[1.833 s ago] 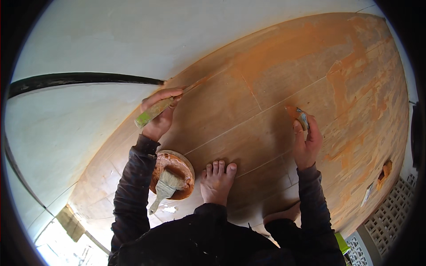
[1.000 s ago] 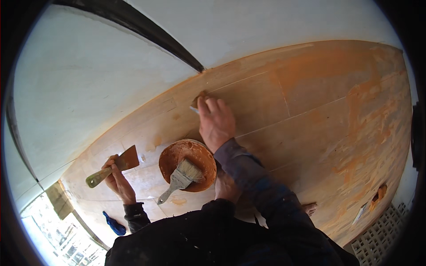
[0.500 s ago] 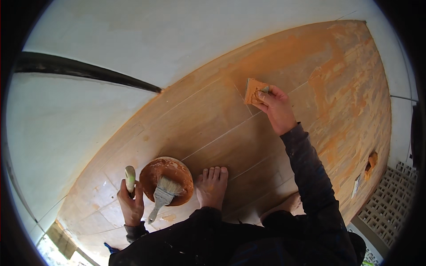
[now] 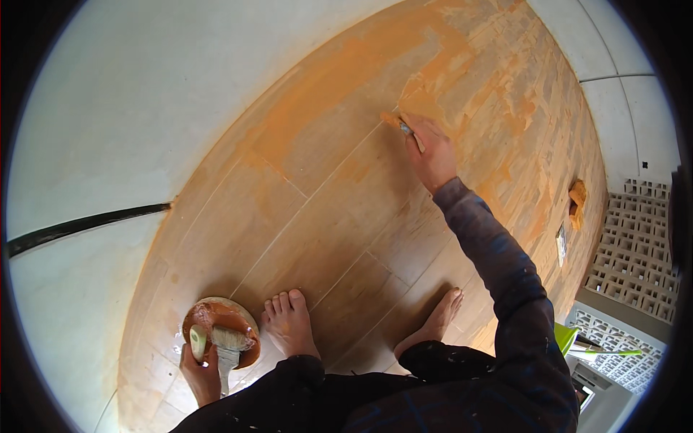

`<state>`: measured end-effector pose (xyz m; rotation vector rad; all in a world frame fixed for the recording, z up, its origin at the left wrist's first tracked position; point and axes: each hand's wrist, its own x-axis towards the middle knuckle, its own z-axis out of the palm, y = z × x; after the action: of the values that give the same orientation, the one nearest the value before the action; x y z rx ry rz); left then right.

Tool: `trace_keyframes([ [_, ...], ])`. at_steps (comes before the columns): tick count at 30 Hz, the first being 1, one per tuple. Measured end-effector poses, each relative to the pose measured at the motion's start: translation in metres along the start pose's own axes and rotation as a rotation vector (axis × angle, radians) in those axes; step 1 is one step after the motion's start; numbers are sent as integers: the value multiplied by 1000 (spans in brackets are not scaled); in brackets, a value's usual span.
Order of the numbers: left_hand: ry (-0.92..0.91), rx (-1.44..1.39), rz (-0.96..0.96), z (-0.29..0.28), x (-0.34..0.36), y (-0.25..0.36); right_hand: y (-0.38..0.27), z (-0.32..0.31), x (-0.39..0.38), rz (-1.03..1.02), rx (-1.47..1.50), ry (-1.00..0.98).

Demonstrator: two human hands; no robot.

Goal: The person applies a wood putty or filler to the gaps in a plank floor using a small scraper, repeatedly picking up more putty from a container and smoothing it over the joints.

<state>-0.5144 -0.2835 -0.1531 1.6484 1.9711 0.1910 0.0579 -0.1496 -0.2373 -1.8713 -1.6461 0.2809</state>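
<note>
My right hand [image 4: 433, 155] reaches forward over the wood-plank tiled floor [image 4: 328, 224], fingers closed on a small spreader [image 4: 406, 127] coated in orange paste, at the edge of a smeared patch. Low on the left, my left hand [image 4: 199, 377] grips a scraper's pale green handle [image 4: 198, 338]; its blade is hidden. Just behind that hand stands a round bowl [image 4: 213, 309] of orange-brown paste, with a wide paintbrush [image 4: 232, 339] lying in it. My bare left foot [image 4: 289, 325] is beside the bowl, my right foot [image 4: 433, 321] further right.
White walls [image 4: 101, 123] border the floor, a dark strip [image 4: 86, 229] crossing the left one. At right are an orange-brown lump [image 4: 577, 198], a small pale flat object [image 4: 561, 245], perforated blocks [image 4: 632, 245] and a green object [image 4: 563, 338].
The view has turned several times. My right hand swung left across the bowl, then out rightward and forward to the smeared area. My left hand came down from mid-left to beside the bowl.
</note>
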Motion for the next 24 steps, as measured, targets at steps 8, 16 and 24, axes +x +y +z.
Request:
trace_keyframes([
  [8, -50, 43, 17, 16, -6, 29, 44, 35, 1, -248, -468, 51],
  [16, 10, 68, 145, 24, -12, 9, 4, -14, 11, -145, -316, -129],
  [24, 48, 77, 79, 50, -15, 5, -4, 47, -5, -43, -452, -5],
])
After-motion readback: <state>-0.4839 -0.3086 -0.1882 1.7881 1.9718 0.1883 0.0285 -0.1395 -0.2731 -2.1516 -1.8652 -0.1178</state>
